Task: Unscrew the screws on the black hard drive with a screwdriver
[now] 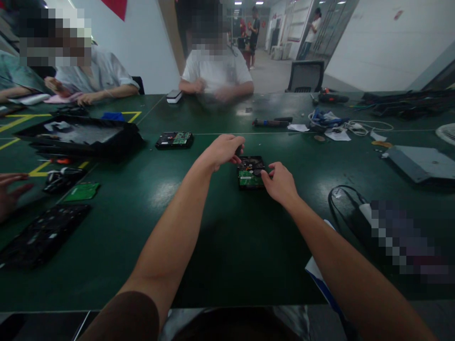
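A hard drive lies on the green table in front of me, its green circuit board and black metal underside facing up. My left hand is above its far left corner with the fingers curled round a small dark thing, mostly hidden, that I cannot make out. At the drive's right edge is my right hand, thumb and bent fingertips against its side. A second hard drive sits apart to the left, board side up.
Left are a black casing, a green circuit board and a dark flat panel. A grey metal box and cables lie right. A power screwdriver lies beyond. People sit opposite; another person's hand is far left.
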